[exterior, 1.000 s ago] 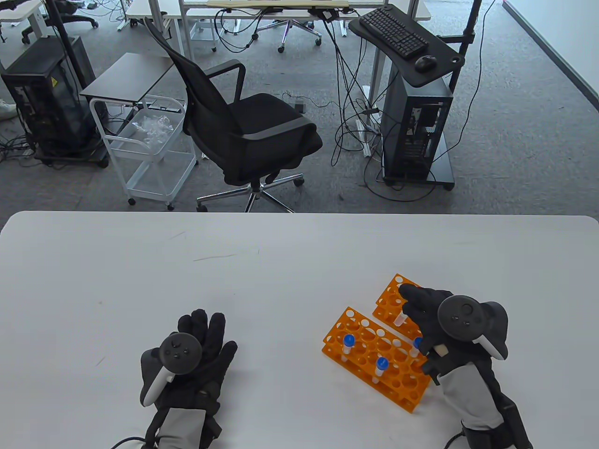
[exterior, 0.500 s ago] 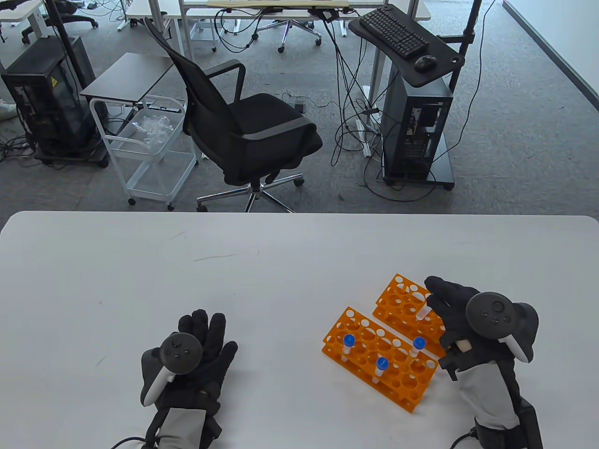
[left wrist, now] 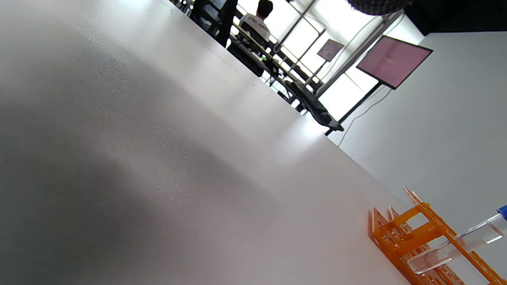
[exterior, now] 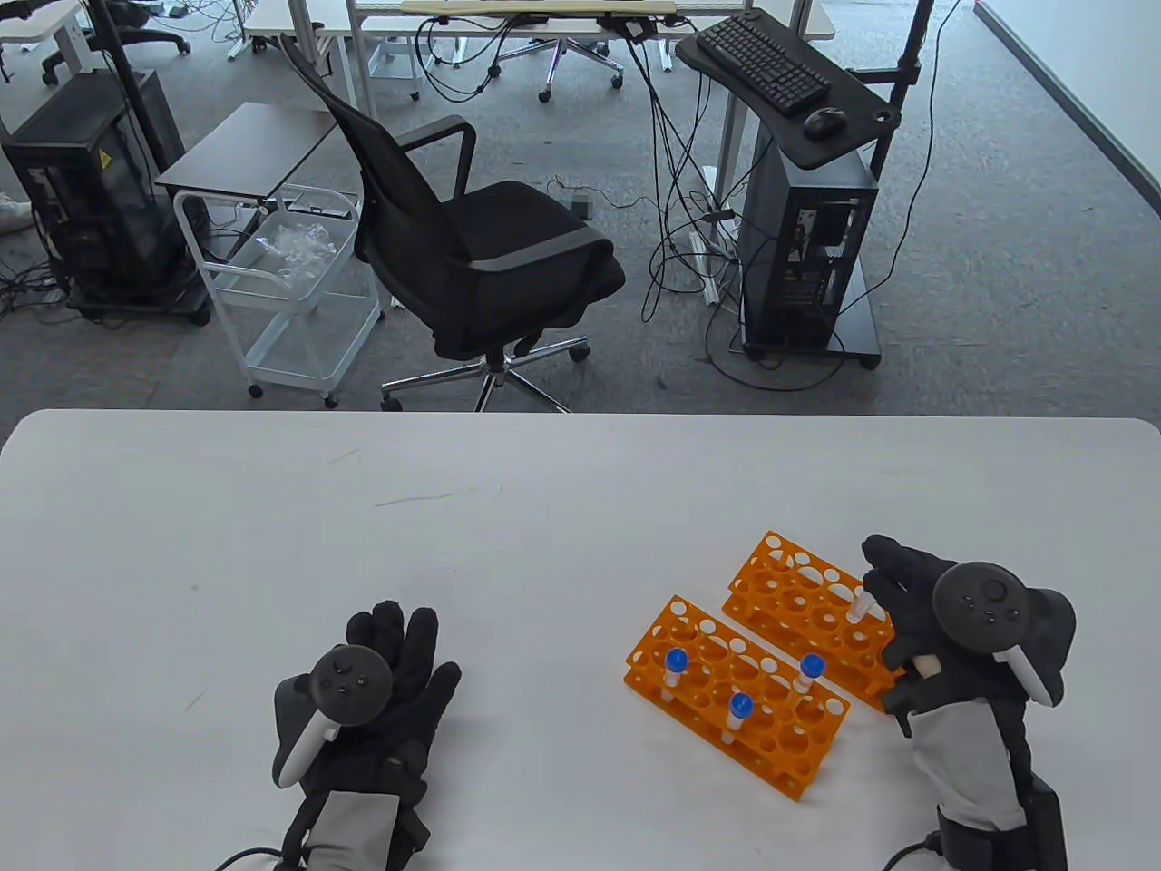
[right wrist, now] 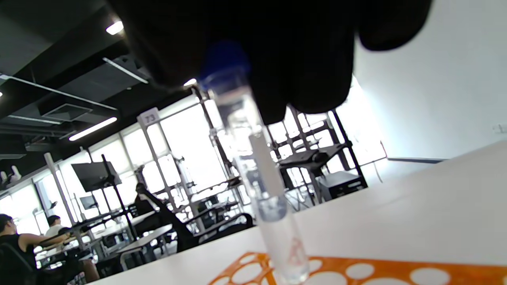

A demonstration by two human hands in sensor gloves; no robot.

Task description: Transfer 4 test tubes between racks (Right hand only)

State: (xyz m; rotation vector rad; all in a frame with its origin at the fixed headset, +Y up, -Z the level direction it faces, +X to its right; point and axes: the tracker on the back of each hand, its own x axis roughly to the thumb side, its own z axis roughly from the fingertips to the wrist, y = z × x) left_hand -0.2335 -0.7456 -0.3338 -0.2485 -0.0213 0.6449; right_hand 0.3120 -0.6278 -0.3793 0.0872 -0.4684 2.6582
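The right hand [exterior: 943, 626] held one test tube [exterior: 857, 606] by its blue-capped top, grip closed around the cap, with the clear barrel hanging down over the right end of the far rack [exterior: 798, 608]. In the right wrist view the tube's [right wrist: 265, 190] rounded tip stood just above or at the rack's holed top plate [right wrist: 356, 271]; whether it had entered a hole could not be told.

The tube looked light, stiff and smooth, a thin clear plastic or glass barrel likely to slip if pinched low, so the cap seemed the sound place to take hold. It appeared fragile enough that forcing it against the plate would be unwise.

Three more tubes with blue caps stood upright in the near rack [exterior: 735, 694]: one at the left [exterior: 675, 667], one toward the near side [exterior: 740, 709] and one at the right [exterior: 810, 672]. Both racks were orange, pierced with round holes, and lay side by side, close together on the white table [exterior: 544, 544].

The left hand [exterior: 372, 689] rested flat on the table, well apart to the left, fingers spread, holding nothing.
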